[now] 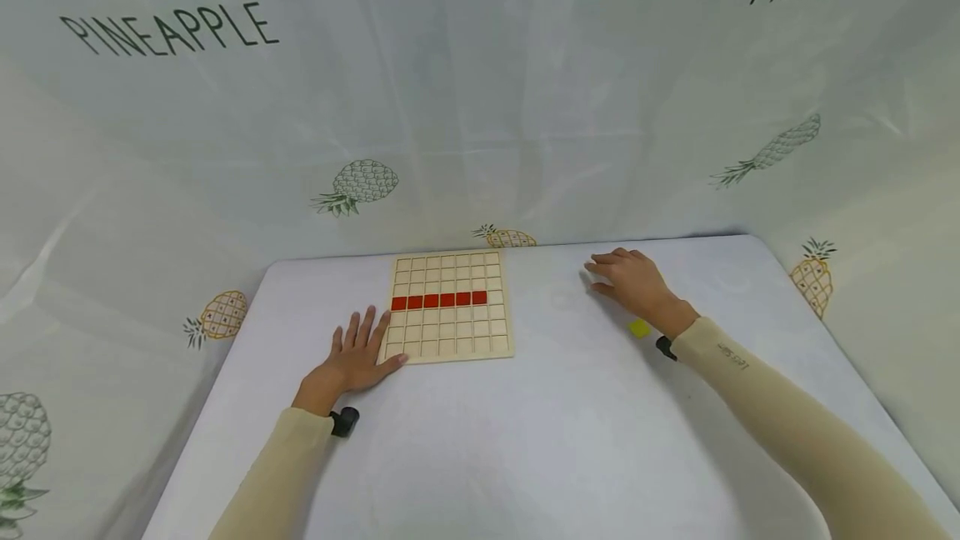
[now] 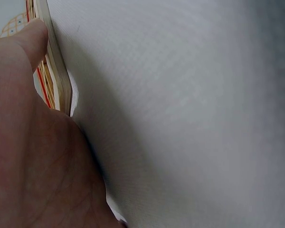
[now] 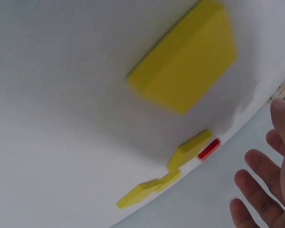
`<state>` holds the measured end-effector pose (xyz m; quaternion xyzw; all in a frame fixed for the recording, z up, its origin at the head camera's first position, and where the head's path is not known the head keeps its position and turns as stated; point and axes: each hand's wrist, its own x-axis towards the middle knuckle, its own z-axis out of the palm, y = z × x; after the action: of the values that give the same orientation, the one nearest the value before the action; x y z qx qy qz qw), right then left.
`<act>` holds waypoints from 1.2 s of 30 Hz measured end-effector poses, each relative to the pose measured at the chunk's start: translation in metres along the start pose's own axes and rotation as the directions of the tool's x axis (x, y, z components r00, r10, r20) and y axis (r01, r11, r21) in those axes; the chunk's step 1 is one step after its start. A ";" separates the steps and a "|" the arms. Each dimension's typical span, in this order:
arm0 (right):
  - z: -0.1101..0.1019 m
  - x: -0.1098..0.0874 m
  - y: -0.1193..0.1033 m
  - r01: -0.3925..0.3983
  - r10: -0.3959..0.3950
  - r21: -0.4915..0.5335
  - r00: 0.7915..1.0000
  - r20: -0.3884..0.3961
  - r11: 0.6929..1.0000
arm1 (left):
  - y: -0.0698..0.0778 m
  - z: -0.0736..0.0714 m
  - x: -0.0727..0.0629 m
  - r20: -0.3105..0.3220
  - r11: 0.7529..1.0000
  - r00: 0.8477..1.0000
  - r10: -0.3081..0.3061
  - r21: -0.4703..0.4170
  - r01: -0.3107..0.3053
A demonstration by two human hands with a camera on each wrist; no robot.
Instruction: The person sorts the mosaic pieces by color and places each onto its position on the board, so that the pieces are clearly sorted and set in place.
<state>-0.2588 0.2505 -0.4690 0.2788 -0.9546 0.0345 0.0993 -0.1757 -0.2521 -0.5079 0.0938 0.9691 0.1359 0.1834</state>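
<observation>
A pale grid board point(image 1: 450, 327) lies on the table with several red square tiles point(image 1: 447, 300) in one row across it. My left hand point(image 1: 360, 367) rests at the board's left edge with fingers spread, its thumb touching the lower left corner. In the left wrist view the thumb point(image 2: 34, 42) lies against the board's rim point(image 2: 61, 76). My right hand point(image 1: 628, 280) hovers right of the board, fingers loosely bent and holding nothing. A yellow square tile point(image 1: 640, 328) lies by the right wrist. The right wrist view shows more yellow tiles point(image 3: 138, 192) and one red tile point(image 3: 209, 149) near the fingers.
The white table point(image 1: 465, 457) reaches back to a hanging cloth point(image 1: 465, 90) printed with pineapples. Cloth also hangs beyond the table's left and right edges. Black wrist cameras sit on the left wrist point(image 1: 345, 422) and under the right wrist.
</observation>
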 end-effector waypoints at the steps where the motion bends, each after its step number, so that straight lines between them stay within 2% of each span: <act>1: 0.000 0.000 0.004 -0.004 0.004 0.002 1.000 0.005 1.000 | -0.001 0.000 0.000 -0.004 1.000 1.000 0.003 -0.004 -0.003; 12: 0.000 0.003 0.026 -0.033 0.033 -0.006 0.998 0.050 0.999 | 0.006 -0.007 -0.007 0.003 1.000 1.000 0.002 -0.013 -0.002; 21: 0.009 0.011 0.033 -0.026 0.028 -0.020 0.996 0.085 0.999 | -0.001 0.001 -0.001 -0.010 1.000 1.000 -0.006 0.003 0.006; 30: 0.009 0.016 0.029 -0.003 0.004 -0.012 0.992 0.125 1.000 | 0.001 -0.001 -0.003 -0.001 1.000 1.000 -0.007 -0.013 0.007; 36: 0.007 0.018 0.024 0.028 -0.024 -0.042 0.996 0.090 0.999 | -0.004 0.003 0.002 -0.004 1.000 1.000 0.000 0.006 0.000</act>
<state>-0.2882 0.2606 -0.4721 0.2903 -0.9548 0.0000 0.0632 -0.1774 -0.2547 -0.5125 0.0941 0.9698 0.1332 0.1813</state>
